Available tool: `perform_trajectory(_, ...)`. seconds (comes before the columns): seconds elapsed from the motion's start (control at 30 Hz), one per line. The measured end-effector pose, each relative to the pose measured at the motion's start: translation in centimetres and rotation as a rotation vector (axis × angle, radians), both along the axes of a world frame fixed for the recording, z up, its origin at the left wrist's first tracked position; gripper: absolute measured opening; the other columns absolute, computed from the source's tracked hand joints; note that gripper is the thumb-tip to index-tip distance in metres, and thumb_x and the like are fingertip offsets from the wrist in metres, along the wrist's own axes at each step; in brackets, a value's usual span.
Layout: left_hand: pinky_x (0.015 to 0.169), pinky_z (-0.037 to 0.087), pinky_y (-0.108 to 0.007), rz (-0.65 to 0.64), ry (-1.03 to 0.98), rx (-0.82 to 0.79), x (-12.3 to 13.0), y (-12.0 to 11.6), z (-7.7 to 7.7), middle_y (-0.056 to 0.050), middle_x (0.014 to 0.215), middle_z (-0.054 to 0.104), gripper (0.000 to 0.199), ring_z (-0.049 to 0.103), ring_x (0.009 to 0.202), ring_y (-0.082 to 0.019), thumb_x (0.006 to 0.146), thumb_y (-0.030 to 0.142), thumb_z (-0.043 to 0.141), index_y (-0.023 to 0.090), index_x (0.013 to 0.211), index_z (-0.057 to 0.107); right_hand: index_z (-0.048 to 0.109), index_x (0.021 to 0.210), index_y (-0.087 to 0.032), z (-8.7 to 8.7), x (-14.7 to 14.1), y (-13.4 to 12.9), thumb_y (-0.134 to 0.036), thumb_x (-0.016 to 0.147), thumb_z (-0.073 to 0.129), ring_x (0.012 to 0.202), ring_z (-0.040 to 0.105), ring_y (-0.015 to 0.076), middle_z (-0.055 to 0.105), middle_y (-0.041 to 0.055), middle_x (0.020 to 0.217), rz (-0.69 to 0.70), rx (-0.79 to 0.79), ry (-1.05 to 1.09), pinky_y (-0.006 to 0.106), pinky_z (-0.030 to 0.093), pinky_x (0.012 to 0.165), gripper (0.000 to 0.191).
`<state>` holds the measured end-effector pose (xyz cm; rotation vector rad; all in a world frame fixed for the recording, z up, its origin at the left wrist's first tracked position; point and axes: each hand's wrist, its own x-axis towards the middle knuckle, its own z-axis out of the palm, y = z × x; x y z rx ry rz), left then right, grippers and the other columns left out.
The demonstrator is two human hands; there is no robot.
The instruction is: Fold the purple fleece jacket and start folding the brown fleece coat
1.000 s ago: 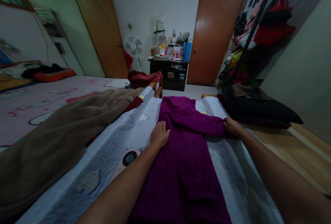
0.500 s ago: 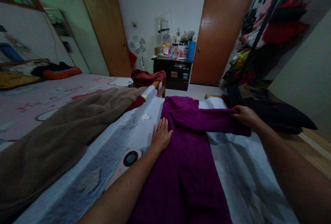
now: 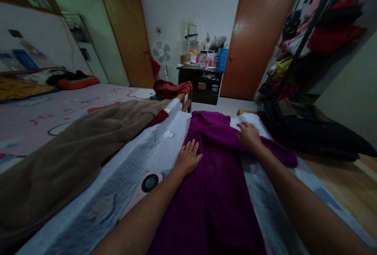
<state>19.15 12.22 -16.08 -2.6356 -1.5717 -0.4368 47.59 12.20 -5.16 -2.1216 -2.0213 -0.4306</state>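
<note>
A purple long-sleeved garment (image 3: 218,192) lies spread over the pale blue patterned bed cover (image 3: 165,153). My left hand (image 3: 188,160) rests flat on the garment's left edge with its fingers stretched out. Over to the right, one sleeve (image 3: 279,152) reaches sideways across the cover. My right hand (image 3: 249,135) is over the inner part of that sleeve, near the body of the garment, with fingers bent a little and apart from the thumb. Beside my left forearm lies a pink phone (image 3: 144,188) with a round dark camera ring.
A brown fleecy blanket (image 3: 88,149) stretches along the left, before a pink printed bed (image 3: 67,107). Dark folded clothes (image 3: 312,129) are stacked at right. A dark red cloth (image 3: 172,88) hangs over the bed's wooden end. Beyond stand a fan (image 3: 161,52) and a black cabinet (image 3: 200,86).
My right hand has let go of the sleeve's outer part and moved left, toward the garment's body. The sleeve now slopes lower at its outer end. My left hand stays on the garment.
</note>
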Motion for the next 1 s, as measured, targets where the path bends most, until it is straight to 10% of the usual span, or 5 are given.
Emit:
perform_trajectory(0.1, 0.115, 0.026, -0.043, 0.040, -0.048, -0.061, -0.2, -0.1, 0.3, -0.013, 0.155, 0.033, 0.061, 0.030, 0.142, -0.026, 0.096, 0.049, 0.037, 0.016, 0.148, 0.033, 0.050, 0.133, -0.019, -2.2, -5.8, 1.8, -0.035, 0.085, 0.056, 0.116, 0.049, 0.0266, 0.053, 0.0128, 0.133, 0.289, -0.205, 0.140, 0.037, 0.036, 0.096, 0.051)
perform_trajectory(0.23, 0.115, 0.025, -0.041, 0.045, -0.142, -0.156, -0.4, 0.2, 0.9, -0.015, 0.153, 0.035, 0.068, 0.030, 0.142, -0.026, 0.094, 0.057, 0.038, 0.015, 0.147, 0.033, 0.038, 0.143, -0.022, -4.0, -9.7, 3.1, -0.024, 0.080, 0.059, 0.122, 0.043, 0.0311, 0.049, 0.0138, 0.138, 0.215, -0.262, 0.078, 0.045, 0.031, 0.098, 0.067)
perform_trajectory(0.4, 0.102, 0.040, -0.039, 0.193, -0.226, -0.183, 1.5, 1.7, 3.0, -0.017, 0.135, 0.054, 0.078, 0.050, 0.126, -0.030, 0.076, 0.064, 0.060, 0.015, 0.134, 0.044, 0.058, 0.121, -0.020, -3.1, -10.0, 3.5, -0.020, 0.087, 0.048, 0.113, 0.047, 0.0293, 0.059, 0.0139, 0.122, 0.114, -0.122, 0.090, 0.041, 0.032, 0.093, 0.035)
perform_trajectory(0.57, 0.088, 0.047, -0.033, 0.321, -0.250, -0.195, 2.6, 3.5, 4.6, -0.013, 0.114, 0.064, 0.037, 0.062, 0.104, -0.025, 0.077, 0.026, 0.062, 0.016, 0.112, 0.057, 0.059, 0.117, -0.020, -3.0, -10.5, 0.5, -0.027, 0.088, 0.051, 0.117, 0.042, 0.0307, 0.051, 0.0132, 0.131, 0.196, 0.023, 0.142, 0.042, 0.031, 0.097, 0.031)
perform_trajectory(1.0, 0.086, 0.048, -0.027, 0.240, -0.711, -0.218, 1.7, 4.7, 4.9, -0.003, 0.100, 0.071, 0.018, 0.064, 0.093, -0.017, 0.080, 0.017, 0.057, 0.019, 0.096, 0.064, 0.039, 0.144, -0.014, -8.0, -13.0, -0.4, -0.040, 0.094, 0.039, 0.135, 0.036, 0.0307, 0.037, 0.0142, 0.151, 0.417, -0.400, 0.200, 0.047, 0.028, 0.107, 0.057)
